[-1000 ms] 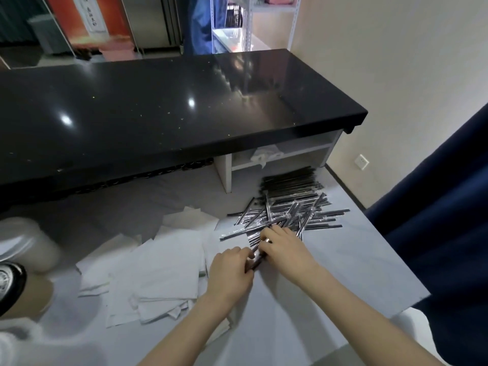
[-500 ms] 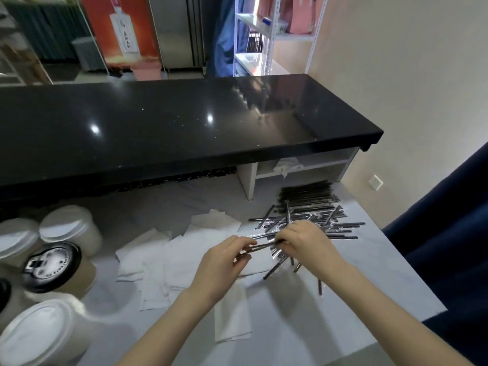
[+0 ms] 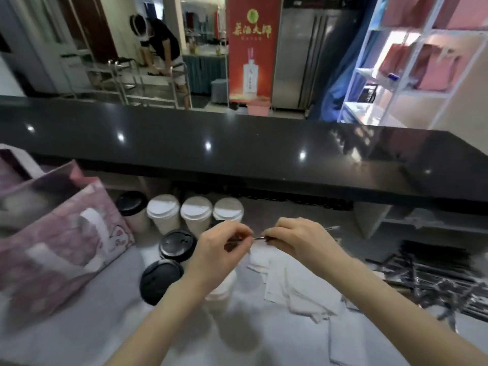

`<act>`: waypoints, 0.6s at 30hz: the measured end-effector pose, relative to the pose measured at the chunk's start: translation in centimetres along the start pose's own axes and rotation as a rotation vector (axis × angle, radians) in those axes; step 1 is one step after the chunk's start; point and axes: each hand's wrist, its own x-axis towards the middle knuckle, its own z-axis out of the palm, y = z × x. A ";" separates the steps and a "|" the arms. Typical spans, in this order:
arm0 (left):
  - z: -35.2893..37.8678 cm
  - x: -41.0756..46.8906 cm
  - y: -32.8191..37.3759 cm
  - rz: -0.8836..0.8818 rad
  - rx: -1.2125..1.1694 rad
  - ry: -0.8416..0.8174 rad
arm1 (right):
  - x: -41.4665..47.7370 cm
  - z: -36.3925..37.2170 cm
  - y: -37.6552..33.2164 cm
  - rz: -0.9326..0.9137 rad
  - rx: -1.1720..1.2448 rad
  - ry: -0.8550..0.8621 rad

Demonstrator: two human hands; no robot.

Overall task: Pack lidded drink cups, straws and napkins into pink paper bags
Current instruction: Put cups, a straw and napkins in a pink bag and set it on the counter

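Two pink bags (image 3: 60, 247) stand at the left of the grey bench (image 3: 79, 326). Beside them are three black-lidded cups (image 3: 178, 245), and three white-lidded cups (image 3: 196, 211) stand in a row. A fourth white cup (image 3: 221, 289) shows partly under the left forearm. Napkins (image 3: 295, 283) lie scattered in the middle, too overlapped to count. A blurred heap of straws (image 3: 435, 276) lies at the right. Above the napkins, the left hand (image 3: 224, 247) and right hand (image 3: 298, 239) each pinch an end of a thin straw (image 3: 259, 239), held level between them. Both grips are closed on it, fingers curled.
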 end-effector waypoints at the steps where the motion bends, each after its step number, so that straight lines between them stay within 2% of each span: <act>1: -2.3 -0.4 -0.9 -0.020 0.007 0.010 | 2.0 0.2 -1.7 -0.023 0.023 0.003; 9: -20.1 -2.9 -8.1 -0.093 0.110 0.118 | 16.8 3.4 -15.6 -0.245 0.088 0.043; 15: -31.9 -3.9 -12.6 -0.030 0.198 0.139 | 25.5 5.1 -23.7 -0.362 0.107 0.108; 18: -35.7 -4.6 -14.2 -0.019 0.244 0.137 | 28.4 6.1 -26.5 -0.392 0.126 0.081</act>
